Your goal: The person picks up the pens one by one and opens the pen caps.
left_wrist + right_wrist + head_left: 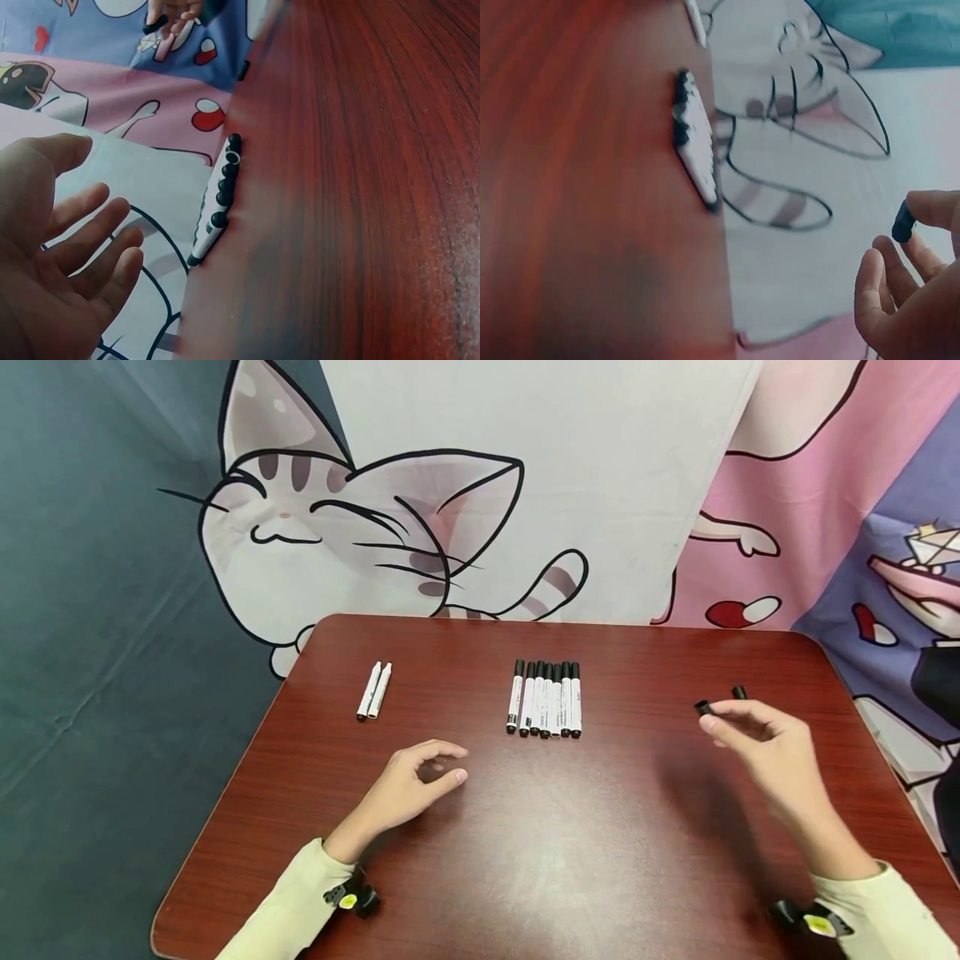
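My right hand (780, 760), raised over the right side of the table, pinches a small black marker cap (702, 707) at its fingertips. The right wrist view also has this black cap (903, 223) at the fingers. Just beyond that hand, a second black cap (738, 692) stands on the table. My left hand (408, 785) hovers above the table left of centre, fingers relaxed and holding nothing. Ahead of it, two white markers without black caps (374, 691) lie side by side. A row of several black-capped white markers (547, 699) lies between the hands, towards the back.
The reddish-brown wooden table (570, 860) has rounded corners. Behind its far edge hangs a cloth backdrop (600, 485) with a cartoon cat. Each wrist carries a small dark camera (360, 893) on a band over a pale sleeve. A dark object (947, 677) appears at the far right edge.
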`<state>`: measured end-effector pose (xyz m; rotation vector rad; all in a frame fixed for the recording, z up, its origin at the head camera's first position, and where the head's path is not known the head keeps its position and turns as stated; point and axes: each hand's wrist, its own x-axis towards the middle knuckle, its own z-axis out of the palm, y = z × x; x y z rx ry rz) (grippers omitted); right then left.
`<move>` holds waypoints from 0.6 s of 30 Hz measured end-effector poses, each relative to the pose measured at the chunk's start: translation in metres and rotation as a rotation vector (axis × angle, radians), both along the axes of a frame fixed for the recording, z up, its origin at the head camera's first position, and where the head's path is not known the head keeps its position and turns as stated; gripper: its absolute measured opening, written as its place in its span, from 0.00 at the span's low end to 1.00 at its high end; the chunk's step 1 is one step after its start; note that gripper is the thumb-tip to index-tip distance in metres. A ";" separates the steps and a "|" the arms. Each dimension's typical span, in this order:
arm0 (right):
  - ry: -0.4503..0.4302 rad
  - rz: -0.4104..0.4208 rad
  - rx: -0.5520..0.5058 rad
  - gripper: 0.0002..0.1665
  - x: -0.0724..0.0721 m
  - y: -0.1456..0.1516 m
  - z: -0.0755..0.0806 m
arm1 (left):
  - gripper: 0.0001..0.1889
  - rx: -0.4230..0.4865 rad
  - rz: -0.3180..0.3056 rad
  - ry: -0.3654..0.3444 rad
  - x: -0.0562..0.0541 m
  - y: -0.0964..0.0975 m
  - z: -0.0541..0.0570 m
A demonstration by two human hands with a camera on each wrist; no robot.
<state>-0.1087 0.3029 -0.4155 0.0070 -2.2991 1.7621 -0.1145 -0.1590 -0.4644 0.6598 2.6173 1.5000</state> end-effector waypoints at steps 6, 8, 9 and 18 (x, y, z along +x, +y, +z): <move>-0.101 0.043 -0.358 0.12 -0.025 0.042 0.010 | 0.12 -0.010 0.001 0.007 0.001 0.000 0.002; -0.160 0.055 -0.408 0.11 -0.034 0.059 0.010 | 0.12 -0.008 -0.003 0.003 0.002 0.001 0.003; -0.191 0.050 -0.414 0.11 -0.038 0.067 0.008 | 0.12 -0.006 -0.007 0.001 0.002 0.001 0.003; -0.453 0.026 -0.412 0.13 -0.073 0.129 -0.018 | 0.11 -0.015 -0.018 -0.004 0.005 0.000 0.002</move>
